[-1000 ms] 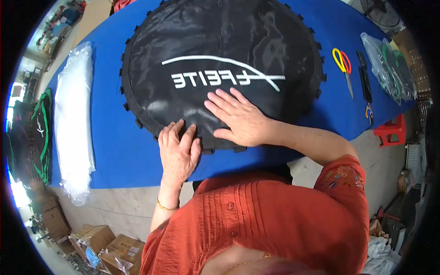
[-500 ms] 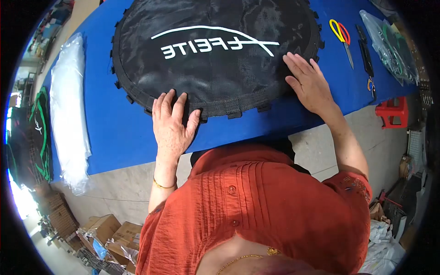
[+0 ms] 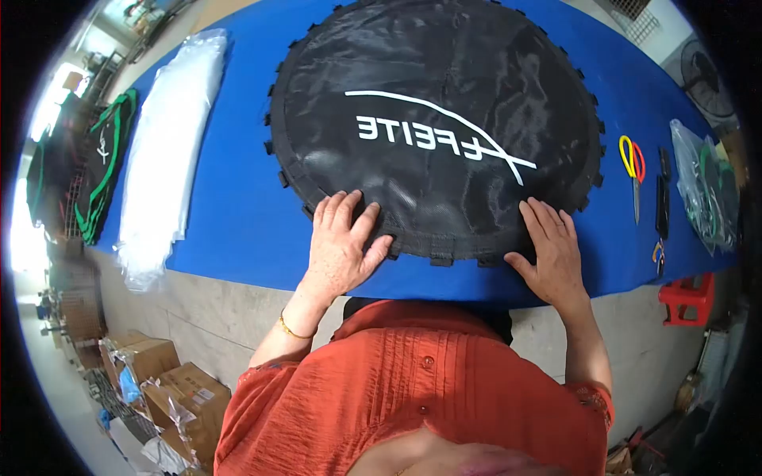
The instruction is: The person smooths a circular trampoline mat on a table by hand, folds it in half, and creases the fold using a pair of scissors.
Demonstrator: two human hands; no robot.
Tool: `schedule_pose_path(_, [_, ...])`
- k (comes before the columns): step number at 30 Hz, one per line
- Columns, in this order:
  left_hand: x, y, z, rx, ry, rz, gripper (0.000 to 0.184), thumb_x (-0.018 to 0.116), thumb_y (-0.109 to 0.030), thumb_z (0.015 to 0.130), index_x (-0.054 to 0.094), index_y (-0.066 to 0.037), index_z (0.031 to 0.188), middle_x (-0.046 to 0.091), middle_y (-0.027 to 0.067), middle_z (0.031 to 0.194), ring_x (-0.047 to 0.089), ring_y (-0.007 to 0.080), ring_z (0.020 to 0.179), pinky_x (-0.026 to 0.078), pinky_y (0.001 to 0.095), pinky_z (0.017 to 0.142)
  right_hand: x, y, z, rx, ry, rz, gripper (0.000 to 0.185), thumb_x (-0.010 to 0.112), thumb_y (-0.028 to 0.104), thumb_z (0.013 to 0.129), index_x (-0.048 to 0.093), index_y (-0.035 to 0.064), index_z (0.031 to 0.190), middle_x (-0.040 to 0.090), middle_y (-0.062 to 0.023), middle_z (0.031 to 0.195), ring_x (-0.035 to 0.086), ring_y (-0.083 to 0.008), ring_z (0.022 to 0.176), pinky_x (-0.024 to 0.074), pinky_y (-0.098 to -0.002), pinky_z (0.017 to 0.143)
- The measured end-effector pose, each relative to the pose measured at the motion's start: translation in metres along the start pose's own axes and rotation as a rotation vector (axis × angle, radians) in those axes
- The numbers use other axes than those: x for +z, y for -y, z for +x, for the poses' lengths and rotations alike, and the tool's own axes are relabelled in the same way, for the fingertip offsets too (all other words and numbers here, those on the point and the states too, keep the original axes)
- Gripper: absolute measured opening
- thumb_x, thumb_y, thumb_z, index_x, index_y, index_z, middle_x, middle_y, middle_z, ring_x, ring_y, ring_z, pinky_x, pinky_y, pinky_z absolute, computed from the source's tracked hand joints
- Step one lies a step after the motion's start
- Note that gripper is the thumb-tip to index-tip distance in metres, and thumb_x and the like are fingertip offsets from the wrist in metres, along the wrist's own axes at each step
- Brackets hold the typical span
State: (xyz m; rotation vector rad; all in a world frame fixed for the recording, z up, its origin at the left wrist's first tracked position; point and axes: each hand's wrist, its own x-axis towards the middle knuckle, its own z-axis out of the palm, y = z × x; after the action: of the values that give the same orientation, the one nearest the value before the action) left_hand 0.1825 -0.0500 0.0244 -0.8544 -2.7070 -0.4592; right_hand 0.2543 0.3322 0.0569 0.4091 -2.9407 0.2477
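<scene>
A round black trampoline mat (image 3: 444, 198) lies flat on the blue table, with small tabs all round its rim and white lettering and a curved line on its face. At its front left edge, my left hand (image 3: 341, 246) rests palm down with the fingers spread and the thumb by the rim. My right hand (image 3: 554, 254) lies at the front right edge, fingertips on the mat and thumb held out. Neither hand grips anything. The undersides of both palms are hidden.
Clear plastic bags (image 3: 171, 143) are stacked at the left. Scissors (image 3: 633, 170) with yellow and red handles, a black tool (image 3: 663, 198) and a bagged green-edged item (image 3: 702, 182) lie at the right. A red stool (image 3: 686, 300) and cardboard boxes (image 3: 186, 404) stand on the floor.
The view has tilted, so the mat and table appear lower and further right. My right hand has moved along the mat's edge toward the front; my left hand stays at the front left edge.
</scene>
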Motion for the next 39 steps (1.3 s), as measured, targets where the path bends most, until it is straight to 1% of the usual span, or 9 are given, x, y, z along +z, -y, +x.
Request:
schedule_pose_path(6, [-0.003, 0.001, 0.003, 0.013, 0.022, -0.006, 0.057, 0.075, -0.043, 0.095, 0.066, -0.005, 0.138, 0.056, 0.0244, 0.144, 0.052, 0.0451, 0.136, 0.04, 0.0602, 0.117, -0.001, -0.014, 0.016, -0.076, -0.03, 0.004, 0.073, 0.073, 0.056, 0.093, 0.064, 0.0036, 0.142, 0.063, -0.0147, 0.147, 0.059, -0.0362, 0.131, 0.0421, -0.0535, 0.112])
schedule_pose_path(12, [-0.008, 0.005, 0.005, 0.078, 0.073, 0.001, 0.07, 0.069, -0.057, 0.098, 0.063, -0.004, 0.142, 0.056, 0.0254, 0.143, 0.053, 0.0462, 0.133, 0.042, 0.0591, 0.114, 0.005, -0.027, 0.024, -0.169, -0.078, -0.057, 0.046, 0.069, 0.019, 0.091, 0.069, 0.0066, 0.136, 0.068, -0.0133, 0.139, 0.063, -0.0348, 0.125, 0.048, -0.051, 0.107])
schedule_pose_path(17, [-0.016, -0.025, 0.006, 0.085, 0.158, -0.134, 0.074, 0.071, -0.056, 0.096, 0.061, -0.001, 0.144, 0.056, 0.0274, 0.143, 0.053, 0.0479, 0.133, 0.043, 0.0578, 0.113, 0.002, -0.074, 0.047, -0.164, -0.178, -0.199, 0.041, 0.054, 0.009, 0.095, 0.074, 0.0161, 0.13, 0.071, -0.008, 0.132, 0.064, -0.0313, 0.127, 0.0464, -0.0525, 0.109])
schedule_pose_path(21, [0.01, -0.074, 0.009, 0.383, 0.215, -0.59, 0.058, 0.073, -0.038, 0.099, 0.063, -0.001, 0.143, 0.059, 0.0257, 0.146, 0.057, 0.0434, 0.137, 0.044, 0.0569, 0.119, 0.013, -0.17, 0.061, 0.317, -0.241, -0.63, 0.063, 0.058, 0.003, 0.096, 0.055, 0.0225, 0.156, 0.056, -0.0164, 0.156, 0.053, -0.0397, 0.144, 0.0448, -0.055, 0.114])
schedule_pose_path(24, [-0.013, -0.068, 0.027, 0.367, 0.172, -0.721, 0.049, 0.073, -0.027, 0.099, 0.065, -0.005, 0.142, 0.061, 0.0226, 0.146, 0.057, 0.0398, 0.14, 0.042, 0.0576, 0.122, -0.002, -0.173, 0.068, 0.457, -0.222, -0.347, 0.061, 0.057, 0.008, 0.103, 0.047, 0.0141, 0.163, 0.052, -0.0204, 0.162, 0.048, -0.0444, 0.15, 0.0422, -0.0513, 0.12])
schedule_pose_path(27, [-0.028, -0.016, 0.034, 0.092, -0.089, -0.304, 0.043, 0.076, -0.016, 0.094, 0.067, -0.007, 0.136, 0.062, 0.0195, 0.145, 0.056, 0.0404, 0.139, 0.042, 0.0566, 0.12, -0.027, -0.1, 0.054, 0.446, -0.128, 0.102, 0.057, 0.055, 0.016, 0.11, 0.042, 0.0053, 0.164, 0.05, -0.0265, 0.162, 0.047, -0.0442, 0.151, 0.0389, -0.0467, 0.124])
schedule_pose_path(31, [-0.048, 0.065, 0.003, -0.225, -0.043, 0.097, 0.05, 0.075, -0.029, 0.099, 0.064, -0.006, 0.142, 0.058, 0.024, 0.149, 0.052, 0.0446, 0.143, 0.04, 0.057, 0.121, -0.01, -0.005, 0.011, 0.152, -0.091, 0.028, 0.066, 0.067, 0.034, 0.105, 0.047, 0.0074, 0.162, 0.046, -0.0264, 0.165, 0.045, -0.0439, 0.152, 0.0347, -0.0575, 0.124])
schedule_pose_path(34, [-0.036, 0.091, -0.023, -0.273, 0.04, 0.173, 0.064, 0.063, -0.052, 0.105, 0.062, -0.006, 0.149, 0.054, 0.027, 0.155, 0.05, 0.046, 0.144, 0.04, 0.0583, 0.12, 0.012, 0.059, -0.008, -0.144, 0.022, 0.12, 0.057, 0.07, 0.039, 0.1, 0.06, 0.0193, 0.153, 0.054, -0.017, 0.159, 0.049, -0.0397, 0.148, 0.0313, -0.066, 0.123])
schedule_pose_path(39, [-0.039, 0.078, -0.021, -0.273, 0.053, 0.182, 0.06, 0.068, -0.044, 0.104, 0.062, -0.002, 0.147, 0.059, 0.0252, 0.15, 0.053, 0.0442, 0.141, 0.043, 0.0538, 0.119, 0.009, 0.056, 0.01, -0.299, 0.074, 0.038, 0.048, 0.075, 0.034, 0.095, 0.069, 0.0281, 0.142, 0.061, -0.0104, 0.149, 0.055, -0.0377, 0.139, 0.0326, -0.0686, 0.121])
